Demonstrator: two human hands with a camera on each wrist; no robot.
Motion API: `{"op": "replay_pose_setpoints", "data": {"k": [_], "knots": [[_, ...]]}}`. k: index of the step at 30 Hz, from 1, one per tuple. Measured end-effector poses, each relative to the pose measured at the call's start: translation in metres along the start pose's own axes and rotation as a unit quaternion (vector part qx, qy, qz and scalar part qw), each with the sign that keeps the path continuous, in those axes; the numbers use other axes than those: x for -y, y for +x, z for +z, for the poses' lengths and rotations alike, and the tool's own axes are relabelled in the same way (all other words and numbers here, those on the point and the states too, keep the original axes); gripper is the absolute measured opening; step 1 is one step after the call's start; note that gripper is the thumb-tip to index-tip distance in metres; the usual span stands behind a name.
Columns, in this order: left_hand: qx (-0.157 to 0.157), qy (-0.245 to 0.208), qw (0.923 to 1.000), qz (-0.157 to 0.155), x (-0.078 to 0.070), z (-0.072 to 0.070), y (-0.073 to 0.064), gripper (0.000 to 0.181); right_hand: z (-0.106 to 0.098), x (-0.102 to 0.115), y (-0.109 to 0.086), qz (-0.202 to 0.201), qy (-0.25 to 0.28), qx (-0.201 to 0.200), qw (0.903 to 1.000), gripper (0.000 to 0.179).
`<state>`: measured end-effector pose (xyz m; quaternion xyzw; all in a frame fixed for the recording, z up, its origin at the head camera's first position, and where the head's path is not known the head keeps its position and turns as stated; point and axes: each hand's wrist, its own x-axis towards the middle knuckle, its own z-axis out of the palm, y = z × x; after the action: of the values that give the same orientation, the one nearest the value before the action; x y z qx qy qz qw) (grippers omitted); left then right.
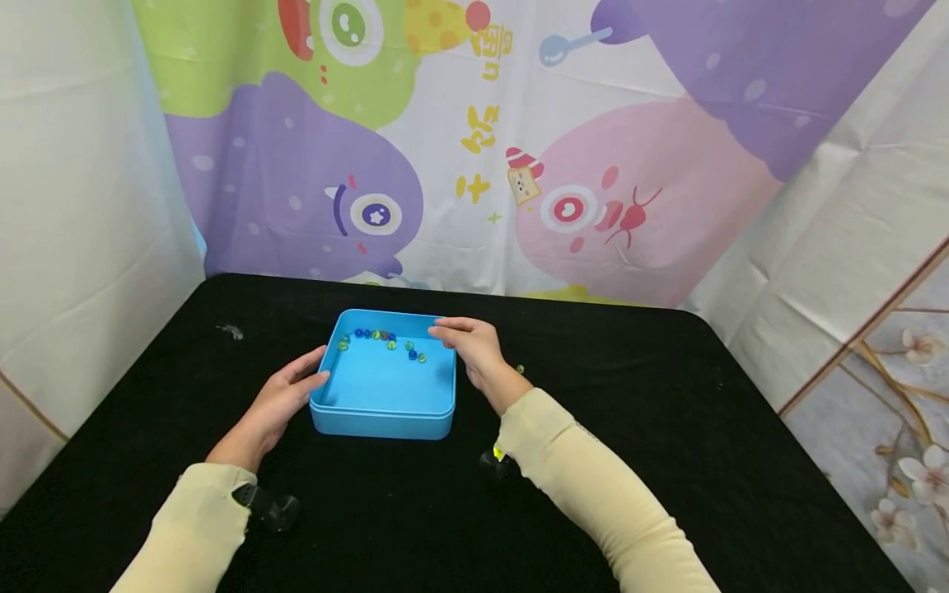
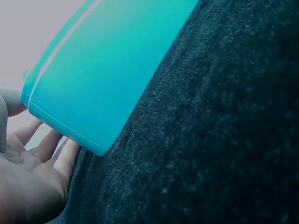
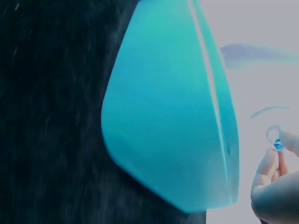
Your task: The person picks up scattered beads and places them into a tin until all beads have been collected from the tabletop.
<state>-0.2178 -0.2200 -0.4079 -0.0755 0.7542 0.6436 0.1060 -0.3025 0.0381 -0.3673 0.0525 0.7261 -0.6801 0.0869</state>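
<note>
A square light-blue box [image 1: 385,424] stands on the black cloth, with several glass marbles [image 1: 376,335] in blue, green-yellow and reddish tones lying mostly toward its far side. My left hand [image 1: 278,399] holds the box at its left side, thumb at the rim and the other fingers against the outer wall. Over the box's far right corner, my right hand [image 1: 474,350] pinches a blue marble [image 3: 278,144] between thumb and fingertips. In the left wrist view the box's outer wall [image 2: 107,74] hides its contents.
A single greenish marble [image 1: 521,369] lies on the black cloth [image 1: 615,428], right of the box beside my right wrist. A small clear scrap [image 1: 231,331] is at the back left. Behind the table hangs a cartoon-printed curtain [image 1: 474,239].
</note>
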Motion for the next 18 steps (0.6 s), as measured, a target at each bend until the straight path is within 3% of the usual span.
{"op": "replay_pose_setpoints", "data": {"k": [10,18], "knots": [[-0.001,-0.002,1.0,-0.001,-0.001,0.0,0.002,0.062,0.028,0.002,-0.01,0.005,-0.003,0.03,0.9995,0.02],[-0.003,-0.002,1.0,-0.006,0.001,-0.001,0.002,0.062,0.023,0.001,-0.01,0.003,0.007,0.021,0.9997,0.02]]}}
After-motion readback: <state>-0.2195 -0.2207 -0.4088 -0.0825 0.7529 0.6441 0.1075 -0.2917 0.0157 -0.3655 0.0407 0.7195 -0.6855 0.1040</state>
